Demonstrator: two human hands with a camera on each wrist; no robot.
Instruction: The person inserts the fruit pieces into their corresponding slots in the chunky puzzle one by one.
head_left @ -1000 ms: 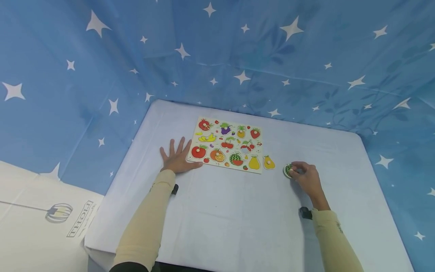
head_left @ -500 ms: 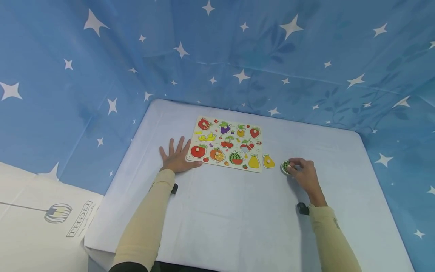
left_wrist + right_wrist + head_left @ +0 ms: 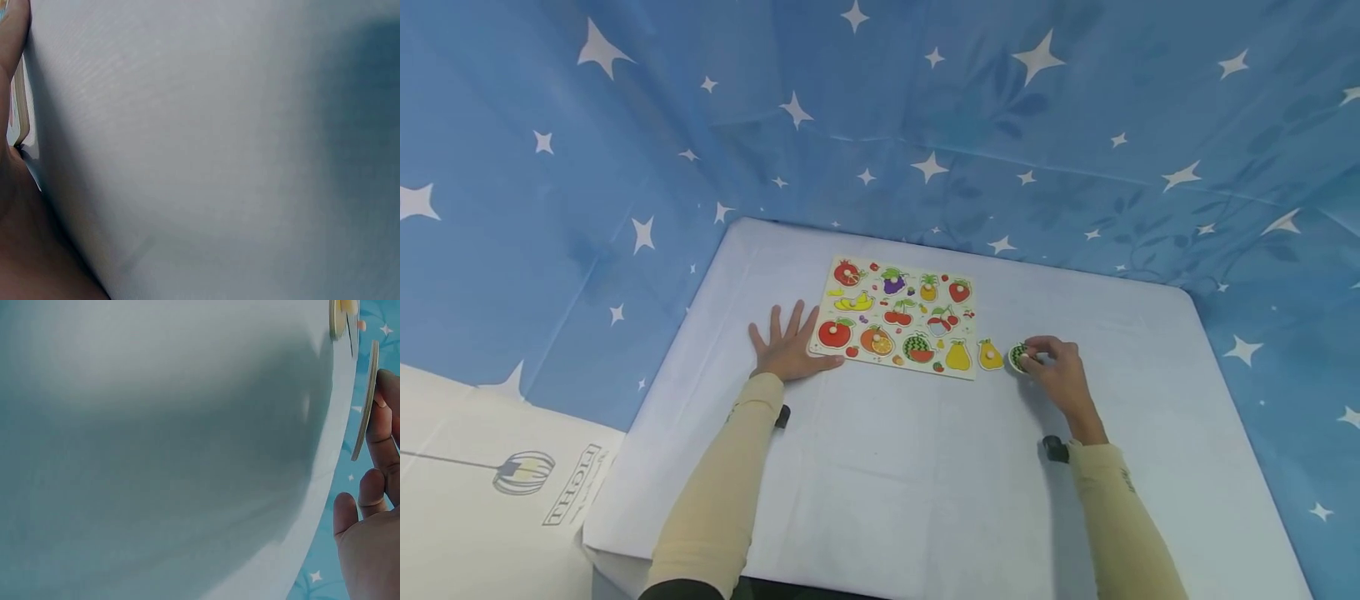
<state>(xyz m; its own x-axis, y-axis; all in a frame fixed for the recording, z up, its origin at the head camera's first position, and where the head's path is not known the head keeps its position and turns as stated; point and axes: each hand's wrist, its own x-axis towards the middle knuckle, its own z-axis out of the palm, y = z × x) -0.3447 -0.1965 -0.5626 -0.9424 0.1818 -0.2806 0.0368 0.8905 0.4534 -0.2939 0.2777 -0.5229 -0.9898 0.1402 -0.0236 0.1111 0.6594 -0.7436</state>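
My left hand (image 3: pixel 786 354) lies flat with spread fingers on the white table, its thumb along the lower left corner of a fruit puzzle board (image 3: pixel 967 372). In the left wrist view only part of that hand (image 3: pixel 19 231) and the board's edge (image 3: pixel 24 112) show. My right hand (image 3: pixel 1062 373) pinches a round watermelon puzzle piece (image 3: pixel 1017 357), right of the board. The right wrist view shows this piece (image 3: pixel 365 403) edge-on, raised off the cloth. Between it and the board lies a yellow pear puzzle piece (image 3: pixel 990 357) with a knob. Watermelon and pear pictures on the board show no knobs.
A white cloth covers the table (image 3: pixel 880 483). A blue curtain with white stars (image 3: pixel 880 125) hangs behind and along the sides. At the lower left is a cream surface with a lamp drawing (image 3: pixel 523 473).
My right hand has moved left and slightly away from me with the watermelon piece, which is now close beside the pear piece. My left hand stays on the table by the board.
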